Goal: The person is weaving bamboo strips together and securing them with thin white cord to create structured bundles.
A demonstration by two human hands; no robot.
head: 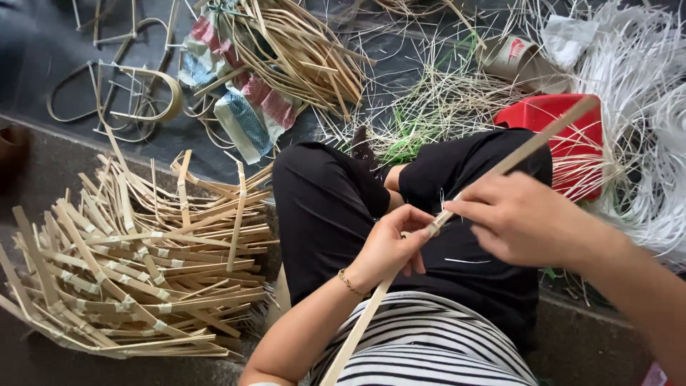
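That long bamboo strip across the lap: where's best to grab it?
Probably mid-length, pinching its flat faces from above, as the left hand and right hand do. The strip is thin and long, slanting across the lap; its ends would likely flex.

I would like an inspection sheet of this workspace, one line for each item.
Surface: dark floor with a grey step edge.
Job's things: one long bamboo strip across the lap, held by both hands.
Clutter: pile of tied bamboo pieces; loose strips; bent hoops; white fibres; red bin; patterned bag.
Grippers: left hand pinches the strip; right hand grips it higher up.
Cables: nothing seen.
Surroundings: black trousers, striped shirt.
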